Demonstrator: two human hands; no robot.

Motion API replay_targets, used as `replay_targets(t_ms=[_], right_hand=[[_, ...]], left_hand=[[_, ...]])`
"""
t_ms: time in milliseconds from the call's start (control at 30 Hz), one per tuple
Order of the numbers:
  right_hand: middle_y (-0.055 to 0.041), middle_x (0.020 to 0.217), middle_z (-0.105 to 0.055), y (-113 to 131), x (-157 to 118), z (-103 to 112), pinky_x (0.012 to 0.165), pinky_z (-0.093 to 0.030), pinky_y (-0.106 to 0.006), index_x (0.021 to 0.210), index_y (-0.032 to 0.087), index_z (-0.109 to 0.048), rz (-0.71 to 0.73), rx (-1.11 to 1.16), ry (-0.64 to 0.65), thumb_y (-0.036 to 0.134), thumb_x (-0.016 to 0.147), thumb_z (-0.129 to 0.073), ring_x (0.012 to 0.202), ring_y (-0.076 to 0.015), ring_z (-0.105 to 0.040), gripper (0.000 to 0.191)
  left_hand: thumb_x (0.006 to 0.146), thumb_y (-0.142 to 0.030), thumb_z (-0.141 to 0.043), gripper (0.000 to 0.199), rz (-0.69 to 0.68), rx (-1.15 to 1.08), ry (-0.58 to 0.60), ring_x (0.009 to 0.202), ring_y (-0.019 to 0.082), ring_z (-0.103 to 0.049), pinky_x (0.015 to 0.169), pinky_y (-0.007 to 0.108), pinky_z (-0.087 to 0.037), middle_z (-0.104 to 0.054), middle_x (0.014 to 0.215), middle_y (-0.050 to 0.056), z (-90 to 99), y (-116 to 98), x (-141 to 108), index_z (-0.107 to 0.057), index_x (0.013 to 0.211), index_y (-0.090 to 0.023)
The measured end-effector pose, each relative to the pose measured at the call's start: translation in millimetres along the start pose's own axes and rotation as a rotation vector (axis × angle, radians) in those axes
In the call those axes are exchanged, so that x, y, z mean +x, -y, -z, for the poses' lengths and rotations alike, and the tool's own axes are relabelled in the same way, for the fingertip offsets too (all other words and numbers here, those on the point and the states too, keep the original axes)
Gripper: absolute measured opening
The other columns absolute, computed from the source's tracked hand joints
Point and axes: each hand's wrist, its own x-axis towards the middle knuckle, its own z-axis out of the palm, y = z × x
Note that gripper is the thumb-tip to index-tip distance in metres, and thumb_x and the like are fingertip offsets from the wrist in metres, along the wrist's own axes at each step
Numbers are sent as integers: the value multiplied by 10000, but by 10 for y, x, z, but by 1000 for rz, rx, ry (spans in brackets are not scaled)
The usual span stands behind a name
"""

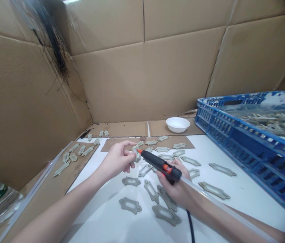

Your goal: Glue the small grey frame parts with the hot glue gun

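My left hand (120, 157) pinches a small grey-green frame piece (134, 153) between thumb and fingers above the white tabletop. My right hand (177, 184) is wrapped round a black glue gun (154, 160), whose orange nozzle points left and meets or nearly meets the held piece. A clear glue stick (208, 195) runs out of the gun's back end over my right forearm. Several similar grey frame pieces (166, 214) lie around and below both hands, some seemingly stacked in pairs.
A blue plastic crate (233, 131) full of pieces stands at the right. A white bowl (178, 124) sits at the back. Cardboard walls (142, 77) enclose the table, with dark strands (56, 50) hanging upper left. A black cable (191, 226) trails down near my right forearm.
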Motion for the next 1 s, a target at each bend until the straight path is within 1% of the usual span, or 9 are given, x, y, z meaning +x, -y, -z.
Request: replay_targets(t_ms=[133,300,367,533,600,667,733,833,1000], right_hand=[[27,503,-431,15,-3,-9,547,-337,-275,568,209,-393,3,-52,10,286,816,-428,498,-125,-414,261],[20,523,-464,-7,26,-22,549,-337,-273,576,202,-411,-37,-59,-53,308,824,-427,487,-120,-424,271],[22,522,-463,-24,33,-24,549,-335,-272,568,201,-406,-44,-58,-30,308,819,-435,486,-118,-422,274],[33,523,-467,-37,22,-21,550,-335,-262,565,198,-400,40,27,168,271,796,-452,489,-109,-402,248],[35,525,-460,-32,19,-14,553,-337,-263,558,196,-392,71,65,182,260,790,-449,476,-100,-382,248],[37,519,-445,-27,21,-3,553,-343,-265,550,196,-378,79,100,155,249,786,-441,473,-99,-379,249],[36,515,-438,-24,25,7,550,-351,-264,550,199,-368,65,122,105,243,787,-431,479,-103,-390,249],[27,553,-473,-31,27,11,562,-365,-267,594,202,-404,32,116,51,248,798,-422,516,-116,-436,210],[21,587,-503,-50,12,2,582,-375,-267,642,202,-439,30,121,53,249,805,-424,542,-123,-469,170]], left_hand=[[694,-237,-517,427,18,57,-2,363,89,-475,364,179,-369,-581,499,-25,18,0,11,-475,1107,-141],[701,-235,-499,379,24,89,19,348,92,-458,356,180,-342,-584,490,-25,49,-4,9,-483,1071,-157],[710,-249,-500,362,15,65,3,377,99,-474,379,190,-359,-595,511,-15,64,-14,7,-474,1058,-153],[745,-283,-481,216,-112,6,-158,496,94,-485,467,191,-361,-634,637,7,124,41,68,-478,928,-168],[745,-283,-484,154,-148,10,-226,523,91,-490,507,195,-365,-626,643,-1,153,90,118,-497,851,-171],[734,-276,-497,122,-160,4,-256,566,101,-524,550,206,-383,-610,640,-4,176,134,168,-513,789,-168],[715,-269,-517,109,-162,-7,-255,608,119,-558,585,223,-406,-606,650,4,188,165,205,-523,735,-162],[699,-268,-531,112,-152,-19,-200,638,139,-585,622,249,-434,-614,663,21,185,178,225,-531,696,-156],[700,-279,-527,122,-132,38,-111,602,127,-570,581,234,-424,-621,648,23,162,164,200,-541,692,-158]])
